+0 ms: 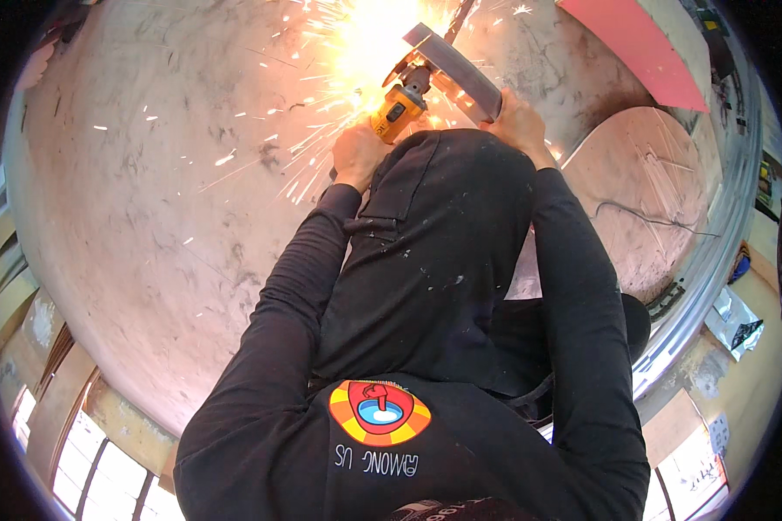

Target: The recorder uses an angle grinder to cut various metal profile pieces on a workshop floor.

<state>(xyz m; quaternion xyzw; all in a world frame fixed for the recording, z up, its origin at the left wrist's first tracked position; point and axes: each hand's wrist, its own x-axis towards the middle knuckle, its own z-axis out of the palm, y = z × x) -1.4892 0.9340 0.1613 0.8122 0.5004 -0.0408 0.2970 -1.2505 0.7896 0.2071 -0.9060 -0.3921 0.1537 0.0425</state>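
Note:
My left hand (356,154) is wrapped round the yellow body of an angle grinder (398,113), just beyond my raised knee. The grinder's disc (400,68) is up against a grey metal bar (462,74), and a bright burst of sparks (369,39) streams away to the left. At its near end, the bar is gripped by my right hand (520,124), whose fingers are partly hidden behind it. The bar slants from far left to near right. Glare hides the exact spot where the disc meets the metal.
A pink sheet (643,48) lies at the far right. Nearer, a round-edged flat piece (617,174) carries several thin rods (665,178) and a dark wire (639,213). Long metal lengths (728,204) run down the right side, with a silver bag (732,321) beyond them.

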